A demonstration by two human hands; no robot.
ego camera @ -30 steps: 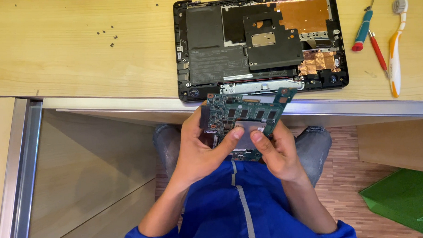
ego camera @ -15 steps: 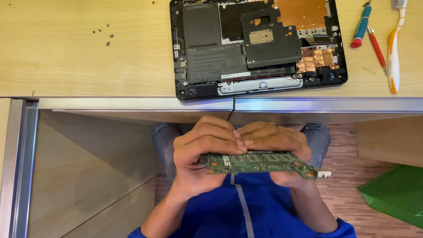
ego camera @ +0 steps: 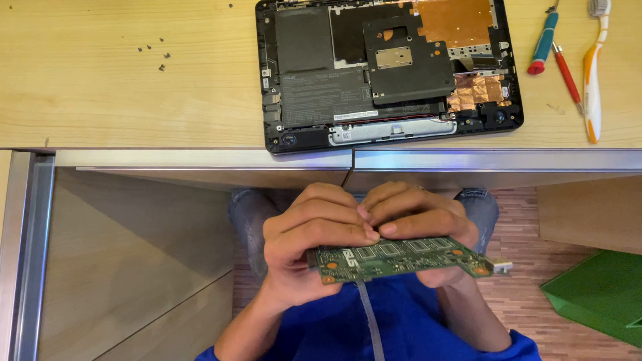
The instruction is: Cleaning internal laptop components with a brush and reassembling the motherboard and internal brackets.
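**A green board is held in both hands**

A green board (ego camera: 402, 259) is held below the table (ego camera: 118, 88) edge, over the lap. It is turned nearly flat, so its long edge and the chips on top are seen. The left hand (ego camera: 312, 238) is wrapped around the board's left end, with its fingers (ego camera: 322, 219) curled shut on it. The right hand (ego camera: 418, 220) is closed on the board too, with fingers on top and the palm under the right end. The two hands are touching in the middle.

Up on the table, an open laptop (ego camera: 388, 64) is laid with its insides showing. A thin cable (ego camera: 348, 174) hangs from its front edge. A screwdriver (ego camera: 545, 34) and a toothbrush (ego camera: 593, 64) are laid to its right. Small screws (ego camera: 156, 51) are scattered well to the left. A green box (ego camera: 609, 295) is seen on the floor at the right.
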